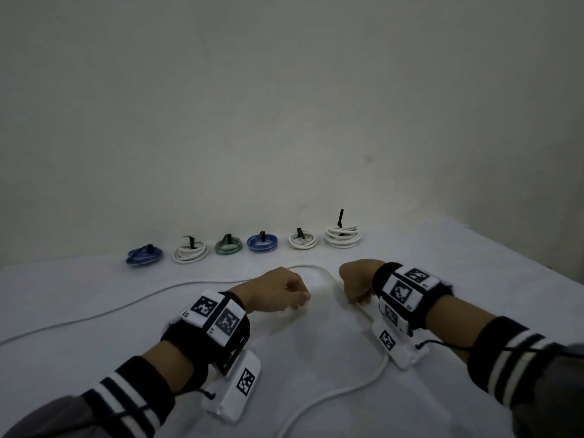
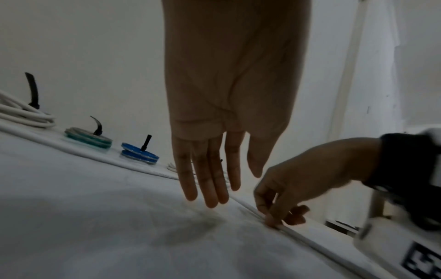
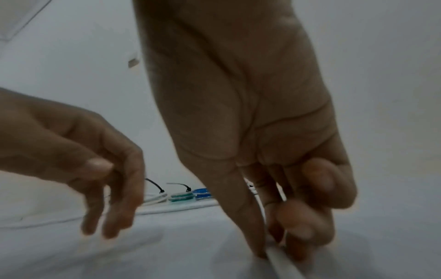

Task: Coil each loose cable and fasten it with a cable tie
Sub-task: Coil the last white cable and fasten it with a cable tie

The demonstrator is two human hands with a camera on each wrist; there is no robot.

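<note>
A long loose white cable point(image 1: 202, 282) lies on the white cloth, loops between my hands and runs on toward the near edge. My right hand point(image 1: 360, 300) pinches it against the cloth; the right wrist view shows thumb and fingers of that hand point(image 3: 274, 251) closed round the cable point(image 3: 284, 266). My left hand point(image 1: 300, 300) hovers just left of the loop. In its wrist view the left hand point(image 2: 214, 198) hangs with straight fingers and holds nothing, while the right hand point(image 2: 276, 220) grips the cable point(image 2: 310, 243) beside it.
Several coiled cables with black ties stand in a row along the back wall: blue point(image 1: 144, 256), white point(image 1: 191, 251), green point(image 1: 228, 246), blue point(image 1: 262, 243), white point(image 1: 302, 241), and a taller white one point(image 1: 343, 237). The cloth point(image 1: 316, 343) covers the whole table.
</note>
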